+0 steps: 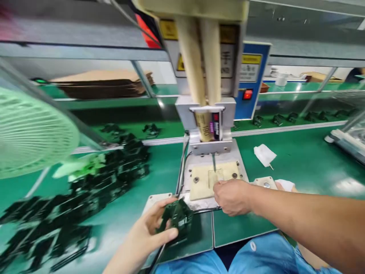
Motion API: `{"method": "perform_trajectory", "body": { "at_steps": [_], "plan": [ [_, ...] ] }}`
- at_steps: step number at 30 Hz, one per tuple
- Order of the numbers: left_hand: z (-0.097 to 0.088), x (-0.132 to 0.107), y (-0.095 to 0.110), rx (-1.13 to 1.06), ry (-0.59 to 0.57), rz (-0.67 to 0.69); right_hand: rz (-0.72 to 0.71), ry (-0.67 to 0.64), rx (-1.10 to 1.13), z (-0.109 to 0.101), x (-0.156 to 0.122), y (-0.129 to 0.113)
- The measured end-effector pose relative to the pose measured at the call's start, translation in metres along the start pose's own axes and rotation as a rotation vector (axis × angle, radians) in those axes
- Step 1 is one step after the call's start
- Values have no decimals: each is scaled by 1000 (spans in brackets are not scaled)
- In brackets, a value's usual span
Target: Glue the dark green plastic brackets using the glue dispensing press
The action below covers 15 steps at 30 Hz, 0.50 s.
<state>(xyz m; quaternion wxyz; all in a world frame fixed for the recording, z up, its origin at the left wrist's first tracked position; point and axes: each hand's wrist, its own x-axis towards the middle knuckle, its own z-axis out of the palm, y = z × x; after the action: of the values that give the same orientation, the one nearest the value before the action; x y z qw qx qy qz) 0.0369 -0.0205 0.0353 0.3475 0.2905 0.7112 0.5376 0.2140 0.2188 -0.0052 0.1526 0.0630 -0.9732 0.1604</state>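
Left hand grips a dark part while right hand bends over the press plate

The left hand (155, 224) rises from the bottom edge, wrist angled toward the machine, with the thumb laid along the near side of a dark part (182, 220) and the fingers wrapped behind it. It grasps the part firmly, tilted, just in front and to the left of the beige plate (199, 190) on the machine's base.

The right forearm comes in from the right edge, nearly level, and the right hand (232, 196) lies knuckles up at the front right of that plate. Its fingers are curled together, their tips close to a small clear piece (212, 179) on the plate. Whether they pinch anything cannot be told, since the hand covers the spot.

Above the clear piece, a thin metal rod (214, 163) points down from the machine head (205, 121). Many dark parts (114, 179) sit heaped on the green table (162, 171) to the left, well apart from both hands. A white scrap (264, 155) lies to the right.
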Motion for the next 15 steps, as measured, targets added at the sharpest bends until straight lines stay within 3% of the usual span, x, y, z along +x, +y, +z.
{"method": "perform_trajectory", "body": {
  "at_steps": [4,7,12,15],
  "plan": [
    [3,2,-4,-139,-41,-82,-398,-266,-144,-8,46,-6],
    [4,6,-9,-172,-136,-70,-505,-364,-247,-17,57,-11],
    [1,1,-1,-118,-108,-41,-372,-362,-322,-18,50,-20],
    [-7,-2,13,-31,3,-3,-134,-281,-352,-25,6,-17]
  ]
}}
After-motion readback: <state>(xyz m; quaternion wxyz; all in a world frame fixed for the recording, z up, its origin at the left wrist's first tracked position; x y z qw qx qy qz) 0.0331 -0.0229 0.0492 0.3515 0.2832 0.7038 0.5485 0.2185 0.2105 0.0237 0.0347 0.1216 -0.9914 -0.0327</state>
